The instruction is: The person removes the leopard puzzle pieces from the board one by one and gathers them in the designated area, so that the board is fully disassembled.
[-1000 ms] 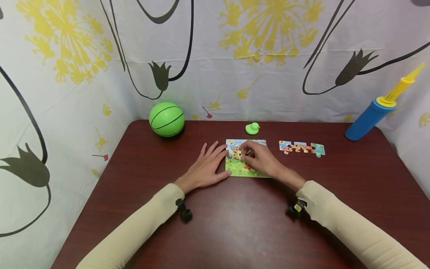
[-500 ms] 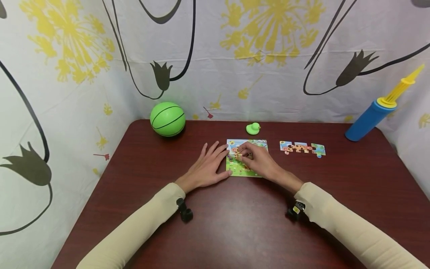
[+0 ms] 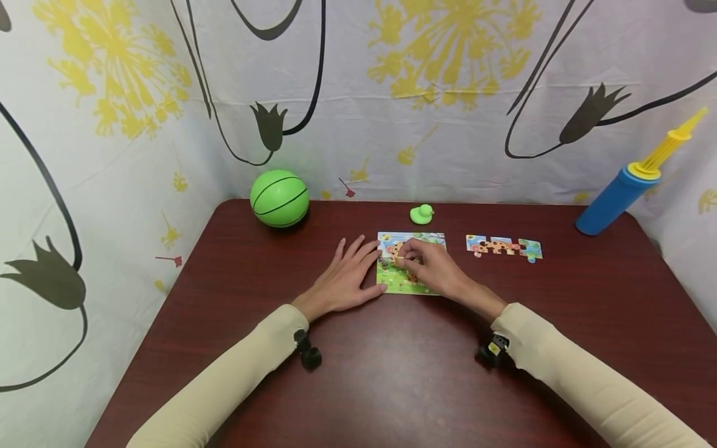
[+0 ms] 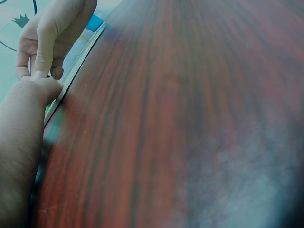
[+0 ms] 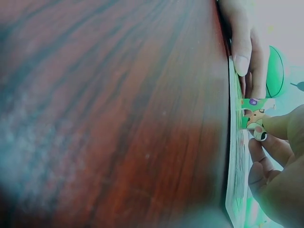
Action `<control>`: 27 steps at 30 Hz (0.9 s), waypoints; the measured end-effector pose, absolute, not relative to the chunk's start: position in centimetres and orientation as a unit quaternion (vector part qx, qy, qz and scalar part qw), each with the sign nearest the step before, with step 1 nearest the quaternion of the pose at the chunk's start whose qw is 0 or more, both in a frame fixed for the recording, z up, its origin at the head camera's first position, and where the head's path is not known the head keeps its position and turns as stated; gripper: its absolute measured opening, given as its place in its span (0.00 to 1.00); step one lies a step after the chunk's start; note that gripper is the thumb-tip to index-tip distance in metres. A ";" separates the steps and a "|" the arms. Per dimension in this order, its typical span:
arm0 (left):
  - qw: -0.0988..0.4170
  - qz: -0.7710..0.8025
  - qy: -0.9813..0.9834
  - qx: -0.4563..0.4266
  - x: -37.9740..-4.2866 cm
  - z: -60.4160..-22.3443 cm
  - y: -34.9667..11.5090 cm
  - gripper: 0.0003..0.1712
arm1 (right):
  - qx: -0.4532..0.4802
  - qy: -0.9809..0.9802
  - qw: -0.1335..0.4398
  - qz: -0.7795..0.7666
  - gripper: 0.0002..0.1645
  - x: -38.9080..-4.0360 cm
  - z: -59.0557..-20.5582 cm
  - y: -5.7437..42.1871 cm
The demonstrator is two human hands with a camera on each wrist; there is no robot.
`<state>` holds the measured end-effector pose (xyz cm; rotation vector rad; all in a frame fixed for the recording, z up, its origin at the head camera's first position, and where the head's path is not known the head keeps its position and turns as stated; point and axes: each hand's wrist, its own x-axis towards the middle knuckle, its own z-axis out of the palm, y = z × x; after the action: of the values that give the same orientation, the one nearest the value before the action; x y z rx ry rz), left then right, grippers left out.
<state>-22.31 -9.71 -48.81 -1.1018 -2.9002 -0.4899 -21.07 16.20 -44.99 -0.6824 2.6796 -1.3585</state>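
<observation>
A jigsaw puzzle board (image 3: 394, 287) with a green and blue picture lies on the table between the two hands. My left hand (image 3: 348, 277) rests beside it with fingers spread straight, its thumb and fingertips at the board's left edge. Over the board, my right hand (image 3: 434, 264) pinches a puzzle piece (image 5: 255, 118) between thumb and fingers. Green, orange and purple print shows on that piece in the right wrist view, where it stands tilted above the board. The right hand hides the board's right part. In the left wrist view, the right hand (image 4: 50, 40) appears beyond the left thumb.
Three loose puzzle pieces (image 3: 502, 246) lie in a row to the right of the board. Behind it sits a green toy duck (image 3: 422, 214). A green ball (image 3: 279, 198) stands at the back left, and a blue and yellow hand pump (image 3: 618, 199) at the back right.
The right hand has shifted slightly, and the piece it holds has tilted from a pale face in view to nearly edge-on. The left hand has stayed in place.
</observation>
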 end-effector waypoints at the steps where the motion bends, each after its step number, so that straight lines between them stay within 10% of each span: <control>1: 0.000 -0.157 -0.923 -0.351 -22.3 -48.8 -9.7 0.48 | -0.222 0.869 0.032 -0.442 0.05 -21.0 -45.0 16.2; 27: 0.002 -0.165 -0.921 -0.353 -22.4 -48.9 -9.7 0.49 | -0.197 0.866 0.031 -0.458 0.04 -21.0 -44.4 17.0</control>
<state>-22.36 -9.72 -48.90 -1.1068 -2.8894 -0.5168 -20.98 16.95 -44.42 -0.6082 2.6693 -1.4108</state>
